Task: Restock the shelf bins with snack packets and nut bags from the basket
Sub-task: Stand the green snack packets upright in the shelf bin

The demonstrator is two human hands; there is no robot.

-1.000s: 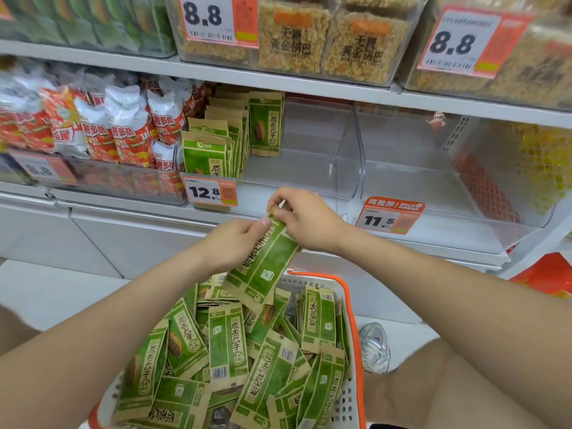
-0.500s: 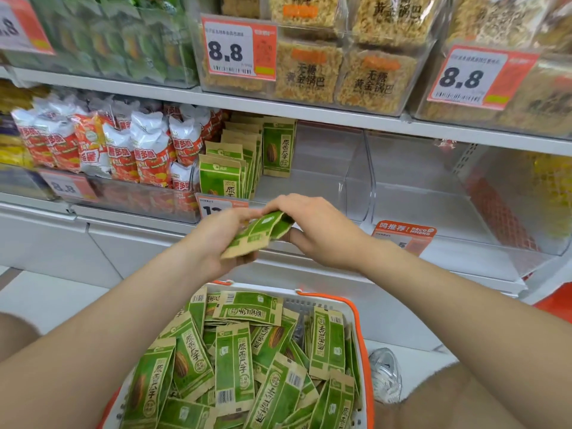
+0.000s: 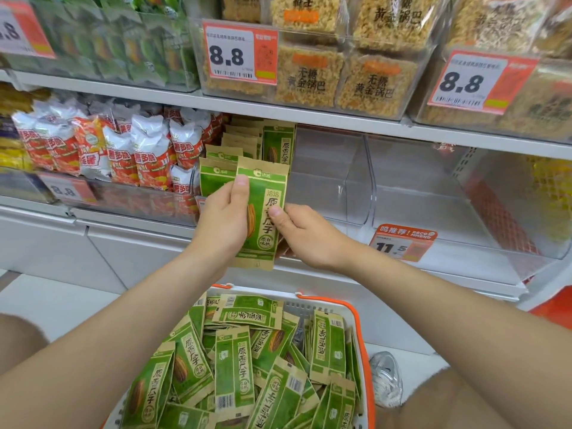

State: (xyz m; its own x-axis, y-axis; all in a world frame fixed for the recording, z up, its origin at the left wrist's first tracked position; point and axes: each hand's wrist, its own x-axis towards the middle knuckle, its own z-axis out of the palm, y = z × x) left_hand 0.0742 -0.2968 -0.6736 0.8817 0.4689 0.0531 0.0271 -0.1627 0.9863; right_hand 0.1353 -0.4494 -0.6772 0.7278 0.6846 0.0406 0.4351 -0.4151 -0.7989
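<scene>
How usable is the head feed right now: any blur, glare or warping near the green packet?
Head view: green packet sharp, print readable; lower-left price tag and the frame's edges soft; shelf edge bows from wide-angle distortion; clear bin divider shows only faint glints; light even, no hard shadows.

green seed packet [image 3: 266, 187] held upright before the half-filled bin [image 3: 325, 187] — basket [image 3: 366, 366] heaped with more.

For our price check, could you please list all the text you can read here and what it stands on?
"8.8": centre price tag; right price tag.
"8.8", faint: lower-left price tag.
"无糖 黄金锅巴": rice-crust packs.
"原香瓜子": green packet, held up.
"薯多脆": red-white bags.
"11.5": lower-right price tag.
Everything smaller: too blurred.
</scene>
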